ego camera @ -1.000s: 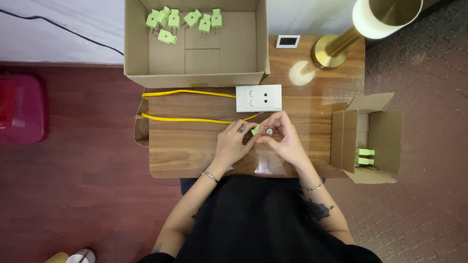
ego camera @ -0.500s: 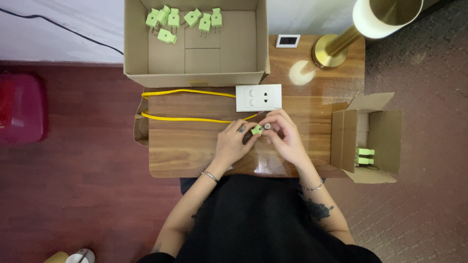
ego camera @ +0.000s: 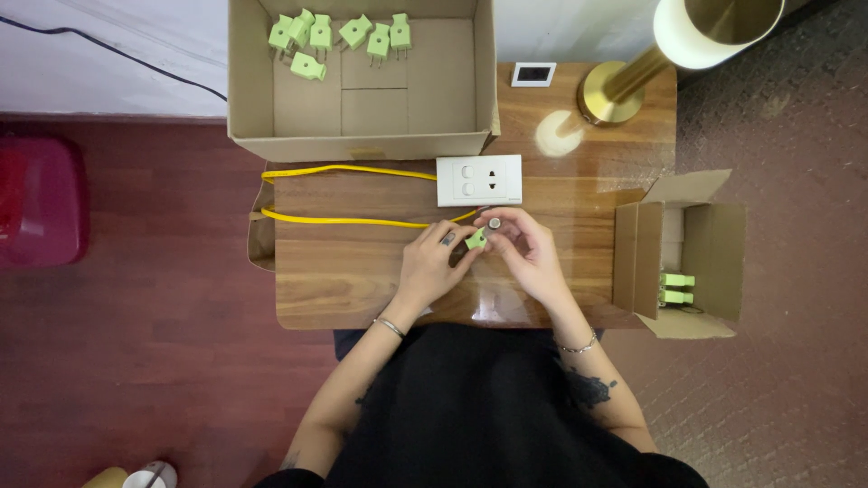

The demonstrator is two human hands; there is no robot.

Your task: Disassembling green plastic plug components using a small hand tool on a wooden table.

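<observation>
Left hand (ego camera: 432,267): fingers pinch green plug (ego camera: 476,239); brace it over the worktop (ego camera: 344,271).
Right hand (ego camera: 524,253): fingers pinch small tool (ego camera: 493,224); keep it square on.

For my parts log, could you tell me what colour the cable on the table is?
Yellow; the cable shows best in the head view.

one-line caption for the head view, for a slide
Both hands, left hand and right hand, hold a green plug over a wooden table.

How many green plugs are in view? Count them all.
10 green plugs: seven in the big box, two in the small box, one between the left hand and right hand. Others may be hidden.
</observation>
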